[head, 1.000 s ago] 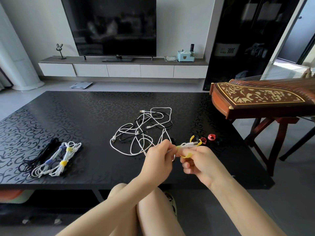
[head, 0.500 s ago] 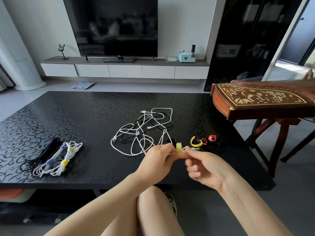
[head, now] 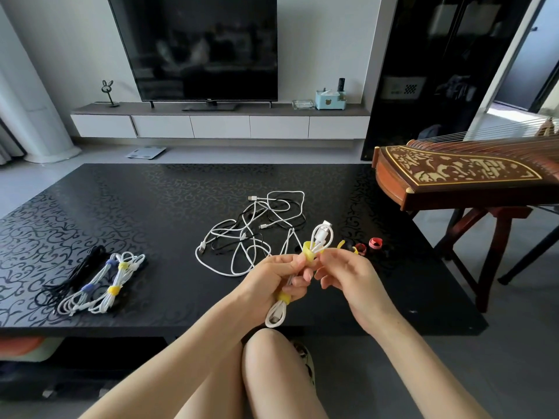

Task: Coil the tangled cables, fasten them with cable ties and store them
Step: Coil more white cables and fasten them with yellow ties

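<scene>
Left hand (head: 269, 282) is gripping a coiled white cable (head: 324, 237) round its middle, fingers curled over the strands, holding it above the near edge of the glossy black scroll-patterned table (head: 127, 207). One loop is sticking out toward 1 o'clock and the other is hanging toward 6 o'clock below the fist. A lower yellow fabric cable tie (head: 284, 297) is wrapping the hanging end. Right hand (head: 351, 276) is pinching an upper yellow fabric cable tie (head: 308, 253) between thumb and forefinger where it is circling the top loop, with the other fingers curling loosely. A loose tangle of white and black cables (head: 257, 234) is lying on the table at 11 o'clock from the hands. Tied white cable bundles with yellow and blue ties (head: 102, 285) are lying at 9 o'clock, touching a black cable bundle (head: 71, 278). Spare red, pink and yellow cable ties (head: 375, 244) are sitting at 1 o'clock, just beyond the right hand.
</scene>
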